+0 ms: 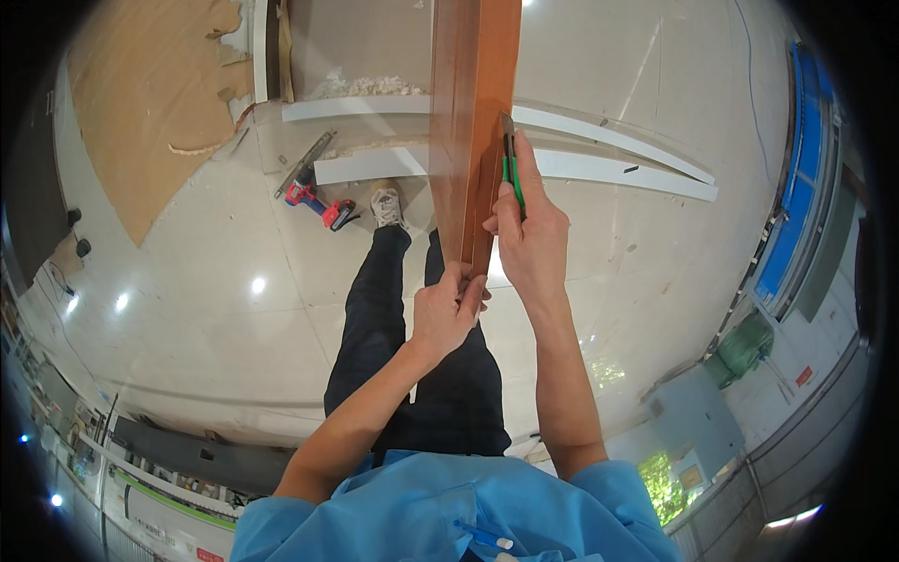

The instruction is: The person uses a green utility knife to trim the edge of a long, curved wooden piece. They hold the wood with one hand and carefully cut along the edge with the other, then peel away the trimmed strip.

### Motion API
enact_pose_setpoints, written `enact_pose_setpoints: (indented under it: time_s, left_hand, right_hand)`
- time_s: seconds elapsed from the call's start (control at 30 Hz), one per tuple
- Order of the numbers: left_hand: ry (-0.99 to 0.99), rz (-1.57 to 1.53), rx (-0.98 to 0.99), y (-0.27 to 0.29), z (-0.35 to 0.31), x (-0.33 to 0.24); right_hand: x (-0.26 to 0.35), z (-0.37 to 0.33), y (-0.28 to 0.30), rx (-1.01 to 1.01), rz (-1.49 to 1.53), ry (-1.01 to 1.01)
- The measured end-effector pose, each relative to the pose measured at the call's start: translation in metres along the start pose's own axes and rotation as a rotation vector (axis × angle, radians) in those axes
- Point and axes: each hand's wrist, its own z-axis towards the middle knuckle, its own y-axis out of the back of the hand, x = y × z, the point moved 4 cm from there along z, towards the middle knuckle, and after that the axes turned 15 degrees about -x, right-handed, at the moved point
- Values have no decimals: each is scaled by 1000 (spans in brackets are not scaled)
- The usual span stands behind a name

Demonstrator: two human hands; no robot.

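A long reddish-brown wooden panel (494, 66), perhaps a door, stands on edge and runs away from me. My right hand (537, 239) is closed around a green and black utility knife (511, 167). The knife's blade points away from me and lies along the panel's right edge; whether it cuts in cannot be made out. At the near end of the panel, my left hand (446, 309) grips its corner between thumb and fingers. Some of those fingertips are hidden behind the wood.
A red and blue cordless drill (307, 199) lies on the tiled floor left of my shoe (387, 206). White strips (599, 169) cross the floor beneath the panel. Torn brown sheeting (150, 103) spreads at far left. Blue-framed pieces (791, 197) stand at far right.
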Motion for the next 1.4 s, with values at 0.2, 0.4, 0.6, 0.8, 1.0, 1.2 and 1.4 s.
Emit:
enact_pose_setpoints:
  time_s: [0.2, 0.4, 0.6, 0.8, 1.0, 1.2, 1.4]
  left_hand:
    - [-29, -13, -25, -2, -1, 2]
    - [-39, -8, -24, -2, -1, 3]
    - [-50, -12, -21, -1, -1, 0]
    - [-23, -7, 7, -3, -3, 3]
    - [-18, -16, -1, -8, -5, 11]
    - [-7, -37, -1, -7, -5, 11]
    - [17, -31, 7, -7, -4, 7]
  right_hand:
    - [0, 0, 1, -12, 18, -1]
    - [-1, -1, 1, -11, 4, 14]
    - [5, -3, -2, -95, -155, 199]
    - [24, 0, 1, -53, -347, 214]
    - [47, 8, 7, 138, -497, 128]
    - [49, 10, 8, 159, -484, 21]
    - [38, 1, 2, 120, -381, -35]
